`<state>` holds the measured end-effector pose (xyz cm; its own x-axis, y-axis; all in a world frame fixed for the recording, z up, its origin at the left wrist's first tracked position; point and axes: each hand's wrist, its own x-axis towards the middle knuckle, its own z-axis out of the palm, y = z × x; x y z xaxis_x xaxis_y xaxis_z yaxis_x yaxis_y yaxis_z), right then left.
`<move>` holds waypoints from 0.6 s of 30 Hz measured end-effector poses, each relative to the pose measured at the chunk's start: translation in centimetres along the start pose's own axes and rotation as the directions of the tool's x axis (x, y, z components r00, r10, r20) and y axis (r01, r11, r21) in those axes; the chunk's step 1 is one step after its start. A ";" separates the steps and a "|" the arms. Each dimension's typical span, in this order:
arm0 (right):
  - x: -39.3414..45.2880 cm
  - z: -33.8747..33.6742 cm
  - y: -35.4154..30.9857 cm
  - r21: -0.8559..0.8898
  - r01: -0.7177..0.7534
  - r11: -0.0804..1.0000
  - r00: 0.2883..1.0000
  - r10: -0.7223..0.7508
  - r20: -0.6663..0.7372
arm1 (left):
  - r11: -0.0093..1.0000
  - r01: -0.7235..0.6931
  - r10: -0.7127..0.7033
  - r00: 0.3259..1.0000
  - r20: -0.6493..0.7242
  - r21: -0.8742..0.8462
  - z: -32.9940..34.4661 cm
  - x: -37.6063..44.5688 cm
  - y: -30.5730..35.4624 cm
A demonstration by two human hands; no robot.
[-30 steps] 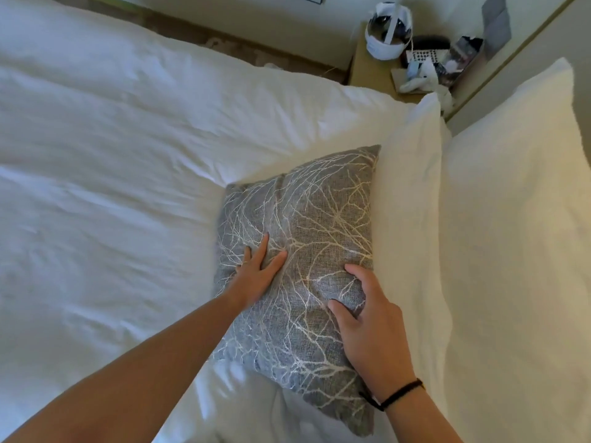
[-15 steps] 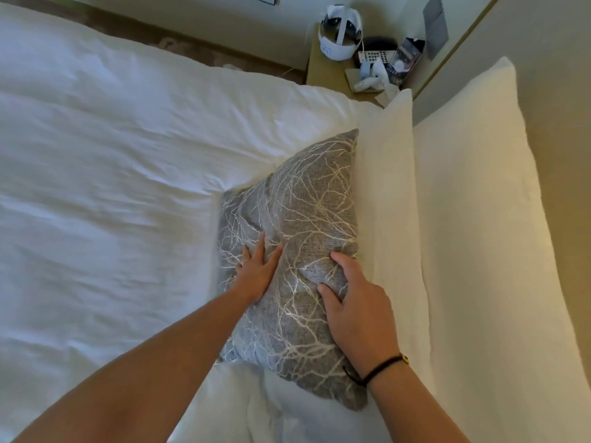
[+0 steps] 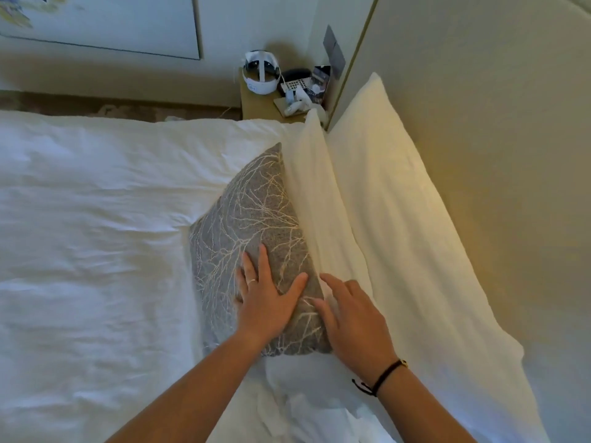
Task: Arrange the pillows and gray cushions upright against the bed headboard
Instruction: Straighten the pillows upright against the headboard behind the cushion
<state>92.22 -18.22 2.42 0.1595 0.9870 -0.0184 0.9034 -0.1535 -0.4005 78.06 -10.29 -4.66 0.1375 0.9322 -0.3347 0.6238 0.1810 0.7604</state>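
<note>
A gray cushion [image 3: 252, 225] with a pale branch pattern stands tilted upright, leaning on a white pillow [image 3: 316, 199]. Behind that stands a second white pillow [image 3: 393, 219] against the beige headboard [image 3: 479, 123]. My left hand [image 3: 268, 298] lies flat on the cushion's front face, fingers spread. My right hand [image 3: 351, 321] rests at the cushion's near right edge, where it meets the first pillow, with fingers loosely spread and nothing gripped.
A white duvet [image 3: 96, 235] covers the bed to the left. Past the bed's far edge a wooden nightstand [image 3: 259, 105] holds a white headset [image 3: 259, 75], a phone and small items. A framed picture [image 3: 105, 24] hangs on the far wall.
The cushion has been tipped up from lying slanted to standing against the pillow. My right hand has let go of its pinch on the cushion and slid to its right edge.
</note>
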 end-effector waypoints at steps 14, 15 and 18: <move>-15.3 -1.7 7.5 -0.338 -0.412 0.846 0.876 0.470 0.109 | 0.979 0.015 -0.032 0.996 0.078 0.205 1.3 -5.0 3.3; -15.5 -1.8 7.5 -0.357 -0.416 0.836 0.868 0.482 0.117 | 0.979 0.017 -0.034 0.996 0.079 0.201 1.4 -5.1 3.3; -15.9 -1.5 7.6 -0.389 -0.394 0.833 0.872 0.472 0.128 | 0.982 0.011 -0.025 0.997 0.074 0.186 1.7 -5.9 3.2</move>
<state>97.16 -35.11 1.09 0.5149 0.7945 -0.3220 0.8444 -0.5349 0.0304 80.51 -15.71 -1.18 0.1780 0.9018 -0.3937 0.7576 0.1297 0.6397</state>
